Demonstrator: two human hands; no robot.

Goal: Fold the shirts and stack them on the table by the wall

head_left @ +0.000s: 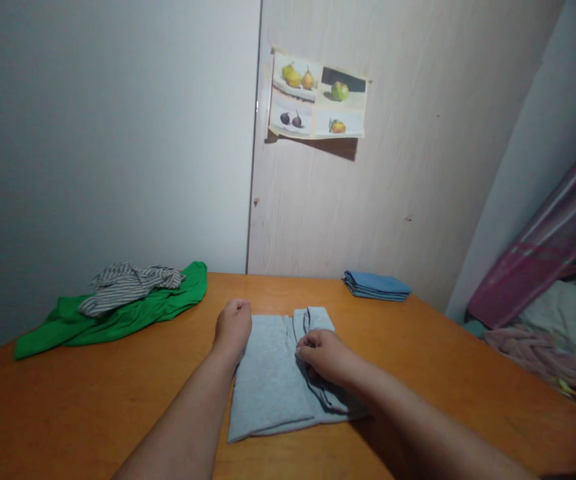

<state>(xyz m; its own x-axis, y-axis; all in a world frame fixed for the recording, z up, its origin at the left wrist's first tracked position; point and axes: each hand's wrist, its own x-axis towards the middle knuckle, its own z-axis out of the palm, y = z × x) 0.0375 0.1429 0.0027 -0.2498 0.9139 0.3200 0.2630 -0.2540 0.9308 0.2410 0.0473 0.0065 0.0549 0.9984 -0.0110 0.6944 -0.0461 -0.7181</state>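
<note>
A light grey garment, partly folded, lies on the orange wooden table in front of me. My left hand is closed at its far left corner, the fingers curled out of sight against the cloth's edge. On the right side, my right hand pinches a folded-over layer of the same cloth between thumb and fingers. That layer is bunched, with dark seam lines showing near its edge. The forearm hides part of the garment's right side.
At the table's back left, a striped cloth rests on a green cloth. A folded blue cloth stack sits at the back right. Behind stands a wall with a fruit picture sheet. Bedding lies beyond the right edge.
</note>
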